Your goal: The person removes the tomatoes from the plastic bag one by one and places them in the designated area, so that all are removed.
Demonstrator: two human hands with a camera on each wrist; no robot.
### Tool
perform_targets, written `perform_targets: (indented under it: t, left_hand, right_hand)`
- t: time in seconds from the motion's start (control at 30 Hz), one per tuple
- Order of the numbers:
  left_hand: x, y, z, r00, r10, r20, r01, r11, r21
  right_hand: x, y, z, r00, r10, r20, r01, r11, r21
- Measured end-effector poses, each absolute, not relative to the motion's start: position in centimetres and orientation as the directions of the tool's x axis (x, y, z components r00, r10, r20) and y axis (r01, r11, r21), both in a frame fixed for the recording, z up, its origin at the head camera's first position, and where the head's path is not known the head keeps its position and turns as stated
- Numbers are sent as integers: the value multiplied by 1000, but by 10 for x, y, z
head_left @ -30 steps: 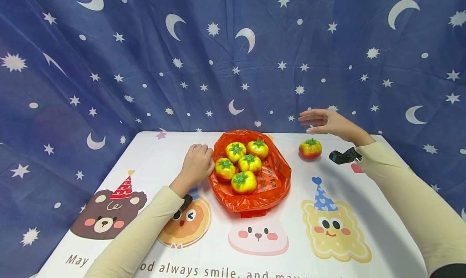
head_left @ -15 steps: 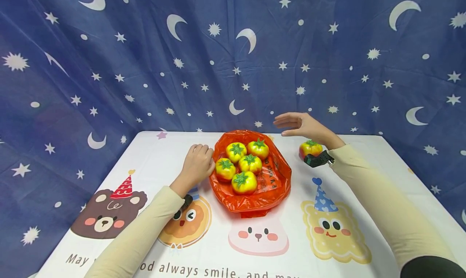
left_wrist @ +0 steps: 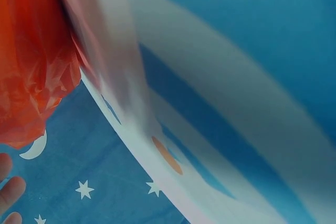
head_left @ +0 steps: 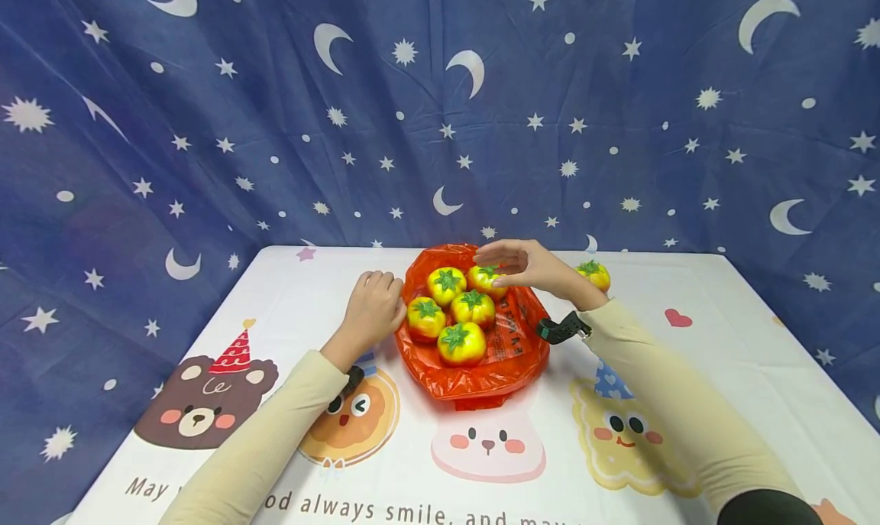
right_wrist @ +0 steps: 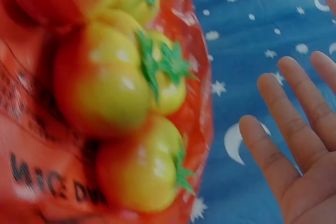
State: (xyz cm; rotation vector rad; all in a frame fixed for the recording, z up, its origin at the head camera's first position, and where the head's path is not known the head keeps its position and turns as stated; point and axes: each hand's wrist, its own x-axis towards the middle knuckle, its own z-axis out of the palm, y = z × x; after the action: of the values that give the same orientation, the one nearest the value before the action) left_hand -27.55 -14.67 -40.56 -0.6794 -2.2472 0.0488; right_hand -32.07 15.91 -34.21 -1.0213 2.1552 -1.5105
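An open red plastic bag with dark print sits at the table's middle. Several red-and-yellow toy tomatoes with green star-shaped leaves lie inside. At its left rim, my left hand has curled fingers and appears to grip the bag's edge; its thumb is partly hidden. Over the bag's back right part hangs my right hand, palm down with relaxed fingers. In the right wrist view its fingers are spread apart from the tomatoes. Another toy tomato stands on the table to the right, partly hidden by the right forearm.
A white tablecloth printed with cartoon characters and lettering covers the table. Behind it hangs a blue curtain with moons and stars. Dark wrist cameras are strapped at the cream sleeves.
My right hand has travelled left and down, from above the lone toy tomato to over the bag. The left hand and the bag stay in place.
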Motion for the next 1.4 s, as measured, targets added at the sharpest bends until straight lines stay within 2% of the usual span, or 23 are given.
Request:
perform_targets:
  t: [0.27,0.47,0.67,0.9,1.23,1.4]
  left_hand:
    - [-275,-147,-405,-576,482,660,450,861,-236]
    - [-275,-146,-405,-576,480,662,455,861,-228]
    - [-275,-146,-404,-580,483,656,450,861,-236]
    - [-273,-145,-402,-579,482,658,448,862,-237]
    - [-272,-145,-402,-578,484,657,455,860,-233]
    - [-273,-145,-402,-577,488,655,458,857,-235]
  right_hand:
    - [-312,141,-362,-624,-771,131,-349,124,-929]
    - [-307,137,-373,-572,-807,148,-406,122,-906]
    - [-300,136,-381,-569,-815,106,-391,155,-907]
    - [-298,136,-384,-533,-842,87,-379,146,-914]
    - [-288,138,-383,-565,-823,57,-415,223,-882]
    - [-281,139,-378,-616,-788,9,-389,294,-873]
